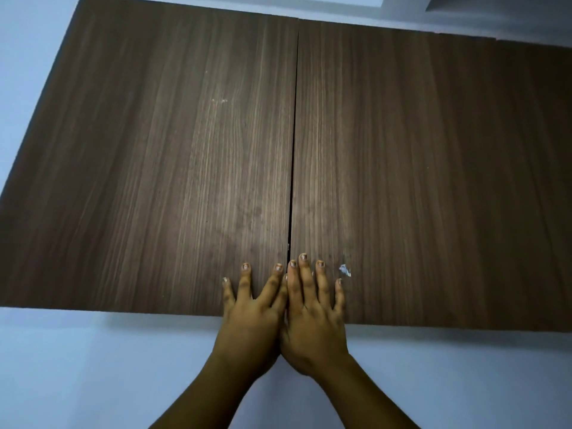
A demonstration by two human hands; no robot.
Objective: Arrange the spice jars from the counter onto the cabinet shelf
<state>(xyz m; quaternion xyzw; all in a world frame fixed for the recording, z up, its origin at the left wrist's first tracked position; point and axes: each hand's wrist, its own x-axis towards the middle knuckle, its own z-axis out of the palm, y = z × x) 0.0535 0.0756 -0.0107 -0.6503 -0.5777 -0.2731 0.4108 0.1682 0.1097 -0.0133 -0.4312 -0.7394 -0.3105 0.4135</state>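
Both hands lie flat with straight, slightly spread fingers and hold nothing: the left hand (pixel 252 317) presses its fingers against the lower part of the left cabinet door (pixel 154 165), and the right hand (pixel 312 314) does the same on the right cabinet door (pixel 418 181). The two hands touch each other along their inner sides, and their forefingers lie just either side of the seam (pixel 292 150) where the doors meet. The palms and wrists hang below the doors' bottom edge, in front of the wall (pixel 93 366), and both bare forearms rise from the bottom of the view and meet at the hands. The doors are shut, with only a thin dark gap between them, so the shelf behind them is hidden, and where the spice jars stand cannot be told from this view. Both doors are dark brown with upright wood grain. A small white chip (pixel 345 270) marks the right door just beside the right hand's little finger, and a few pale specks (pixel 219 100) show high on the left door. The pale bluish wall surrounds the cabinet on the left and below.
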